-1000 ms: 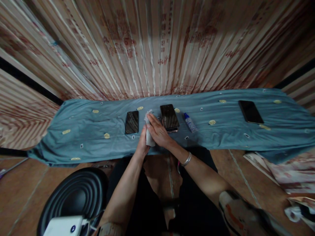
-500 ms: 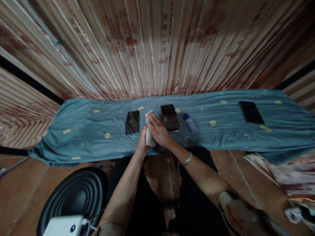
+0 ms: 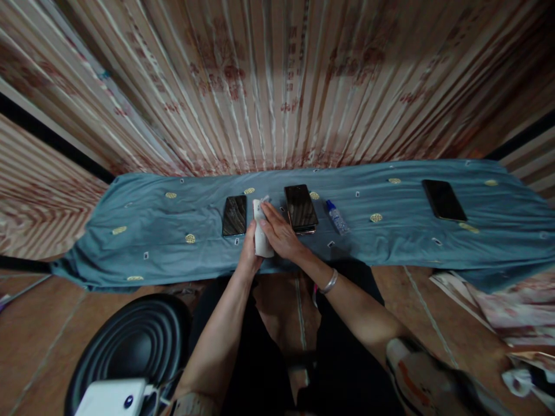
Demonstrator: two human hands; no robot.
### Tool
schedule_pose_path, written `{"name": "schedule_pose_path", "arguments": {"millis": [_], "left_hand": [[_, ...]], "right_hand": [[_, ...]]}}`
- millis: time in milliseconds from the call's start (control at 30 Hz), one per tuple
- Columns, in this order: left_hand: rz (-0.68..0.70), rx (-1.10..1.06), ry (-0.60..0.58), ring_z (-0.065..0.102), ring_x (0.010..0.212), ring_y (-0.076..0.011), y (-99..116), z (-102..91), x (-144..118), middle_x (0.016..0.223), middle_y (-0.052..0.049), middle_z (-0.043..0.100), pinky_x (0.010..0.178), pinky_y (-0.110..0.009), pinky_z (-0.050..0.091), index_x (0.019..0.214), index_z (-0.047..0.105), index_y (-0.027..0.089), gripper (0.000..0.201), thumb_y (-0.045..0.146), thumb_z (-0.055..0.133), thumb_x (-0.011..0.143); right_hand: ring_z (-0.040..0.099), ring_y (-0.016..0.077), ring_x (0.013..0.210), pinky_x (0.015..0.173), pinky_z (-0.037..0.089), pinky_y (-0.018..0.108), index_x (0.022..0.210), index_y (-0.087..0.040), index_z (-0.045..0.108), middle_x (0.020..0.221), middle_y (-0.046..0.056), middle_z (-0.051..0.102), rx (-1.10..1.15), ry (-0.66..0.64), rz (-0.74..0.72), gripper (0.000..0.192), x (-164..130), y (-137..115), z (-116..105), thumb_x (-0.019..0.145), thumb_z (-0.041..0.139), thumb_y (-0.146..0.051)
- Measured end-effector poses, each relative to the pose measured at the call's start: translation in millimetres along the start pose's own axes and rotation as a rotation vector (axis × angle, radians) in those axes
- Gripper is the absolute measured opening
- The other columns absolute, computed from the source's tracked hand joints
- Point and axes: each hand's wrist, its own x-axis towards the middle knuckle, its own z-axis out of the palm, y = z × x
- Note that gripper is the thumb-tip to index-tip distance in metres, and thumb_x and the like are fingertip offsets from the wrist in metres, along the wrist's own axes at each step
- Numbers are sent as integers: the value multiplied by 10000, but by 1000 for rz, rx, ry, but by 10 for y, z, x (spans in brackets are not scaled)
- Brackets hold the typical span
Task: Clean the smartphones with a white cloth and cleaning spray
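The left hand grasps a white object; the right hand, grip hidden from me, perhaps wipes; next stroke would need steadiness.

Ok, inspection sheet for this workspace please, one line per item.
Surface: blue-green patterned cloth, wrinkled, hanging over the near edge.
Job's things: white item between the hands, identity unclear; dark phone to its left; phone stack to its right; blue-capped bottle lying right of the stack.
Clutter: another dark phone far right; white crumpled item on the floor.
Grip: left hand holds the white item, thumb along its edge; right hand lies over it, fingers extended.
Cables: white cable at the white box, lower left.
Surroundings: pleated curtain behind; tiled floor.
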Motion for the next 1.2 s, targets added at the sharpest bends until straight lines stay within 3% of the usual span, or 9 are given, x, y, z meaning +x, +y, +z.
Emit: {"name": "schedule_pose_path", "arguments": {"millis": [167, 367, 767, 1200], "left_hand": [[-40, -125, 20, 642, 1168, -244, 44, 24, -33, 1110, -85, 746, 1016, -331, 496, 1242, 632, 131, 421, 377, 463, 945], [7, -203, 86, 633, 1190, -216, 121, 41, -36, 1095, -74, 754, 1050, -293, 466, 1209, 653, 131, 394, 336, 418, 969], [-25, -178, 70, 664, 1137, -218, 105, 54, -53, 1064, -82, 760, 1025, -302, 490, 1240, 634, 117, 411, 340, 428, 962], [-31, -156, 111, 674, 1115, -207, 162, 135, -106, 973, -80, 775, 1014, -296, 495, 1155, 661, 97, 397, 329, 392, 978]], "right_hand": [[258, 199, 1491, 1249, 174, 417, 1523, -155, 343, 1590, 100, 331, -54, -25, 19, 649, 13, -2, -21, 1007, 259, -538], [259, 201, 1491, 1248, 188, 405, 1520, -133, 343, 1590, 113, 326, -56, -71, 12, 654, -54, -51, 46, 1009, 252, -530], [285, 206, 1481, 1245, 180, 435, 1522, -189, 349, 1583, 89, 347, -33, -18, 45, 641, 7, 73, 23, 1003, 270, -557], [283, 211, 1482, 1246, 176, 424, 1510, -120, 359, 1581, 127, 340, -55, -35, 89, 668, 14, 35, -9, 1001, 261, -540]]}}
